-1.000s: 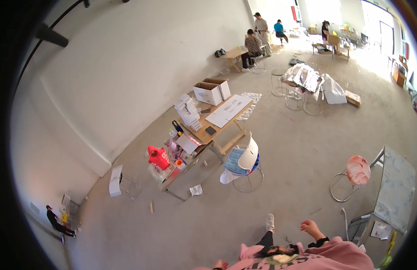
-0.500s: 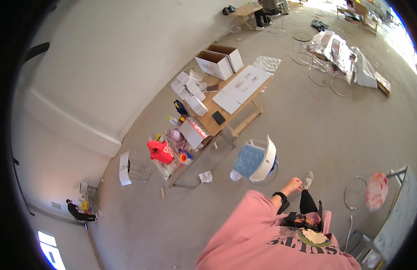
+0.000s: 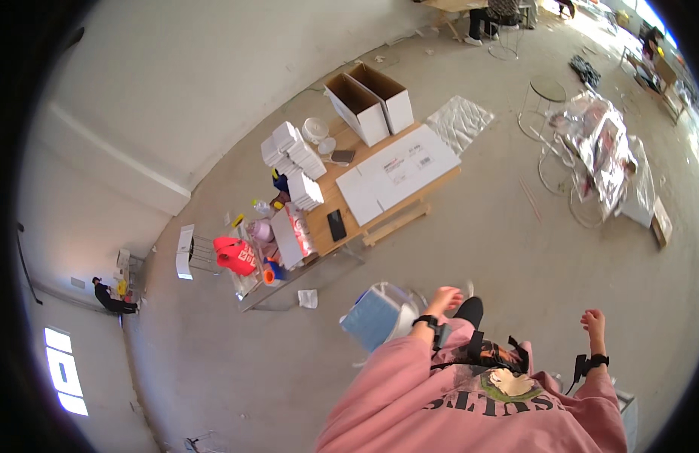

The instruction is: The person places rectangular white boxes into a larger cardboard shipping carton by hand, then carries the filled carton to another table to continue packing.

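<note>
Floor of grey concrete (image 3: 478,253) spreads under everything, with a plain white wall (image 3: 176,90) rising at the left. Out from this wall stands a long surface of pale brown wood (image 3: 328,190) on wooden legs. Well to the right of it, a heap wrapped in crinkled silvery plastic (image 3: 602,143) sits among metal-framed stools. Nearer the person is a white-backed chair with a pale blue quilted cushion (image 3: 372,317); it stands on the floor, before the near side of the surface and just beside the left hand.

At the far end of the surface, two deep white cardboard boxes with brown insides (image 3: 367,124) stand open-topped, side by side. A flat white cardboard sheet (image 3: 398,175) lies in front of them, and small white boxes (image 3: 293,155) are stacked to the left. Farther left is a bright red bag (image 3: 236,255).

The left hand (image 3: 444,300) and the right hand (image 3: 592,321) are held well apart, fingers loosely bent; whether either grip is fully together, I cannot tell. A black phone (image 3: 336,225) lies flat near the surface's edge.
</note>
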The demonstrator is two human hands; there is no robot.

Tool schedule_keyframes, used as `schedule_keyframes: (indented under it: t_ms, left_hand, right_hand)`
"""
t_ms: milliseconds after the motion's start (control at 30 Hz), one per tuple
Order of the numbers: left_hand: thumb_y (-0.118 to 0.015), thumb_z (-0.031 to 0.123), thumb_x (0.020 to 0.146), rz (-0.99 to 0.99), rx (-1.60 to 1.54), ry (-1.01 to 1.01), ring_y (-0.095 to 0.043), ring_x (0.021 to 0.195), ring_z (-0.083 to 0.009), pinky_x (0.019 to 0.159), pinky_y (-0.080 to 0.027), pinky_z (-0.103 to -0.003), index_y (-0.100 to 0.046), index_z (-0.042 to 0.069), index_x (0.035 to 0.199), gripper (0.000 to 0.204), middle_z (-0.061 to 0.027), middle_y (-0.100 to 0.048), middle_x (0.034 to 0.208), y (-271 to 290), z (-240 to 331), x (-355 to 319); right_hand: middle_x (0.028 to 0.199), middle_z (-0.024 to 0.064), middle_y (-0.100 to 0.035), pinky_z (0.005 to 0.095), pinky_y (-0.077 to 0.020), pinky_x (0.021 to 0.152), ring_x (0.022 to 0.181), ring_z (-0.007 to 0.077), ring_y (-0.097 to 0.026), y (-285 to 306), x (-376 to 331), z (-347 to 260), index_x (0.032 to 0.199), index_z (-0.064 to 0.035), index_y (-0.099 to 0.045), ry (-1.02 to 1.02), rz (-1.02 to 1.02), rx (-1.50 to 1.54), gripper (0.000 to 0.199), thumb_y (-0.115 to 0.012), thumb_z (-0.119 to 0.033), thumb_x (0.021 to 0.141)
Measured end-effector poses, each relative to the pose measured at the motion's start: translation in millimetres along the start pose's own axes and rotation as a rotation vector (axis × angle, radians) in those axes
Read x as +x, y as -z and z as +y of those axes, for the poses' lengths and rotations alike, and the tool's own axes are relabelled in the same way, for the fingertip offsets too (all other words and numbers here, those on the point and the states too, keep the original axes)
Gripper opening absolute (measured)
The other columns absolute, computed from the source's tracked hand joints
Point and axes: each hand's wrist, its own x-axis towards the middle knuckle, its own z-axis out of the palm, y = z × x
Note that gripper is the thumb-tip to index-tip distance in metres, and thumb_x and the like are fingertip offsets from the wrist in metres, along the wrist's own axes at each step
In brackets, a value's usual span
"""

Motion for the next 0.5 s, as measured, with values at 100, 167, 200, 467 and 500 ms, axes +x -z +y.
schedule_keyframes:
  t_ms: [100, 167, 200, 467, 500]
  left_hand:
    - [-0.059, 0.022, 0.085, 0.127, -0.193, -0.015, -0.066, 0.075, -0.0163, 0.055, -0.049, -0.024, -0.059, 0.008, 0.094, 0.017, -0.0075, -0.067, 0.09, 39.7, 37.6, 51.6]
    - [-0.059, 0.021, 0.082, 0.313, -0.288, 0.024, -0.066, 0.067, -0.0161, 0.05, -0.047, -0.026, -0.058, 0.009, 0.088, 0.013, -0.0061, -0.068, 0.081, 57.3, 46.5, 91.7]
    - [-0.059, 0.02, 0.081, 0.366, -0.326, 0.054, -0.066, 0.066, -0.0179, 0.05, -0.047, -0.027, -0.058, 0.009, 0.09, 0.014, -0.0065, -0.067, 0.081, 72.3, 46.8, 105.9]
    - [-0.055, 0.018, 0.081, 0.639, -0.227, 0.279, -0.065, 0.062, -0.0153, 0.047, -0.047, -0.027, -0.06, 0.007, 0.089, 0.014, -0.0067, -0.067, 0.077, 90.2, 161.0, 189.4]
    - [-0.055, 0.018, 0.081, 0.642, -0.228, 0.286, -0.065, 0.062, -0.0153, 0.047, -0.047, -0.027, -0.06, 0.007, 0.089, 0.014, -0.0067, -0.067, 0.077, 82.9, 191.4, 206.9]
  right_hand:
    - [0.076, 0.0057, -0.062, 0.0218, -0.0444, 0.052, 0.062, 0.0121, -0.059, -22.2, 83.0, -83.9, 0.093, 0.0, -0.058, 0.185, -0.107, -0.146, 0.017, -0.051, -0.013, 0.085]
    - [0.075, 0.0048, -0.061, 0.0221, -0.0438, 0.051, 0.061, 0.0114, -0.058, -33.9, 128.8, -89.9, 0.092, -0.0005, -0.058, 0.232, -0.127, -0.114, 0.016, -0.05, -0.012, 0.085]
    - [0.073, 0.004, -0.06, 0.0225, -0.0433, 0.049, 0.06, 0.0106, -0.057, -39.2, 144.8, -86.7, 0.092, -0.0009, -0.058, 0.274, -0.163, -0.079, 0.015, -0.049, -0.012, 0.085]
    - [0.069, 0.0071, -0.061, 0.0302, -0.048, 0.057, 0.064, 0.0177, -0.06, -64.2, 142.4, -125.2, 0.083, -0.0033, -0.061, -0.18, -0.405, -0.314, 0.017, -0.062, -0.02, 0.081]
    - [0.069, 0.0073, -0.062, 0.0306, -0.0481, 0.058, 0.065, 0.0183, -0.06, -72.0, 155.1, -152.3, 0.083, -0.0037, -0.061, -0.169, -0.406, -0.354, 0.018, -0.063, -0.021, 0.081]
